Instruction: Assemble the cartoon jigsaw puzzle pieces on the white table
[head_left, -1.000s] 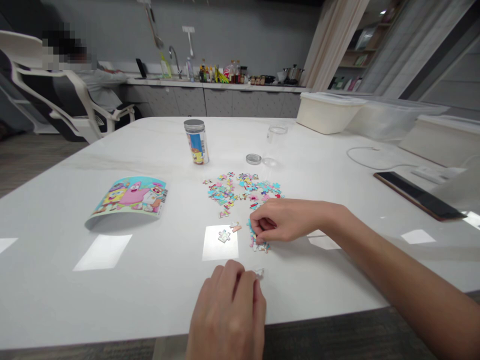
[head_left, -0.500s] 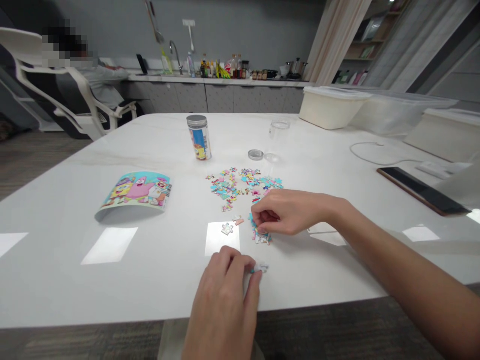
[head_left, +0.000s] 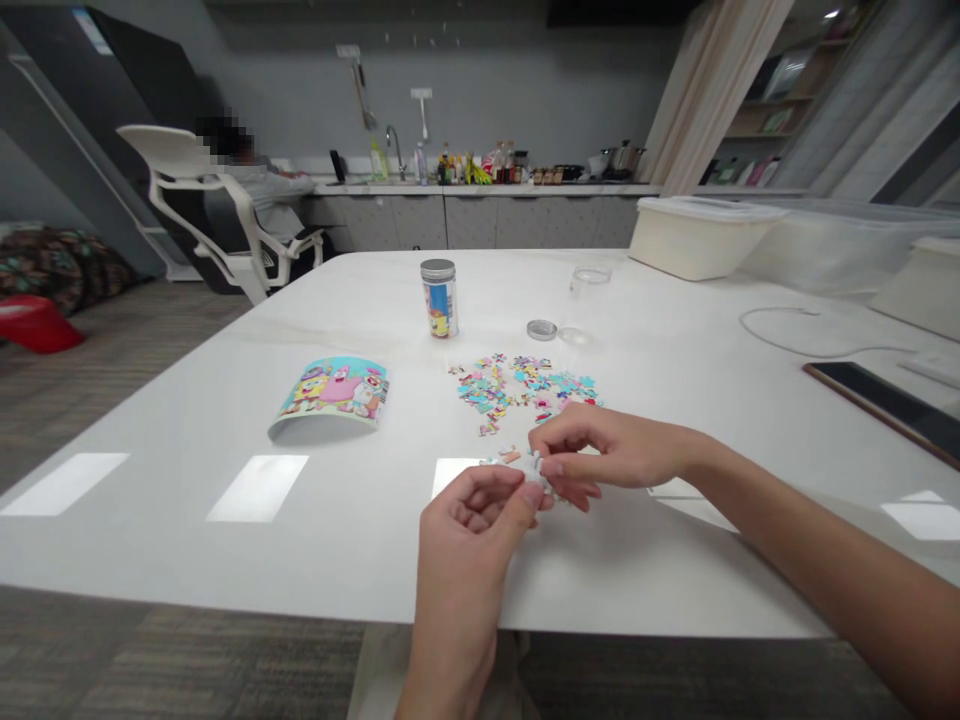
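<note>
Between my two hands, just above the white table (head_left: 330, 560), is a pale puzzle piece (head_left: 531, 467). My left hand (head_left: 480, 520) pinches its lower left side with thumb and fingers. On its right side, my right hand (head_left: 600, 450) grips the edge between thumb and forefinger. Partly hidden behind the hands, more pieces lie on the table, one with an orange-pink part (head_left: 511, 456). A loose pile of colourful puzzle pieces (head_left: 487, 390) spreads out beyond them. To the left stands a curved cartoon picture sheet (head_left: 337, 390).
Behind the pile are a lidded jar (head_left: 439, 300), a metal lid (head_left: 541, 329) and a clear open jar (head_left: 591, 285). Storage boxes (head_left: 697, 240), a cable and a phone (head_left: 885, 405) lie right. A person sits in a chair (head_left: 247, 225) at back left.
My left hand has risen from near the table's front edge with a piece and met my right hand, which has come off the joined pieces. The view has shifted left.
</note>
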